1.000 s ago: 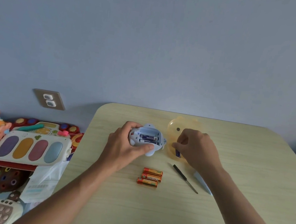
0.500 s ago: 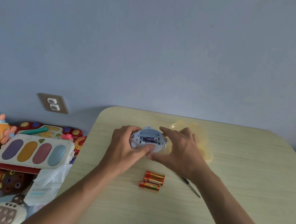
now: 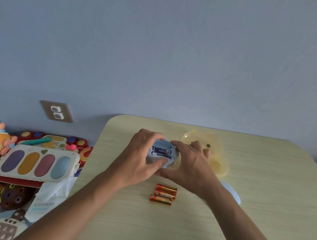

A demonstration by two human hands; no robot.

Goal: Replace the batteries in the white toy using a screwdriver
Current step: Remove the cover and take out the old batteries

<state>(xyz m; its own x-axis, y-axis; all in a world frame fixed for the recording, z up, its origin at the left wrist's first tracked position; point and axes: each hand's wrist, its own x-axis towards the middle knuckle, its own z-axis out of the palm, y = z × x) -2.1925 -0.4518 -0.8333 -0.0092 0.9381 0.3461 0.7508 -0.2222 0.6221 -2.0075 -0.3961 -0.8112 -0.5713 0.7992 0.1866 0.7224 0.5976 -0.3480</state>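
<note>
Now the left hand (image 3: 140, 157) grips the white toy (image 3: 162, 154) at table (image 3: 263, 189) centre, bay open, dark cells (image 3: 160, 152) showing. The right hand (image 3: 190, 162) curls against its 3 o'clock end; pinching a cell, probably, though fingertips are hidden. Best to pry from the spring end, toy held steady. Fresh orange batteries (image 3: 163, 194) wait at 6 o'clock.

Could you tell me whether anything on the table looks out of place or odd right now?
Nothing looks damaged or spilled. The toy, held in both hands, lies with its battery bay open and dark batteries inside, as the job requires. Three orange batteries lie loose in a slightly staggered row near the table's front and could roll.
</note>
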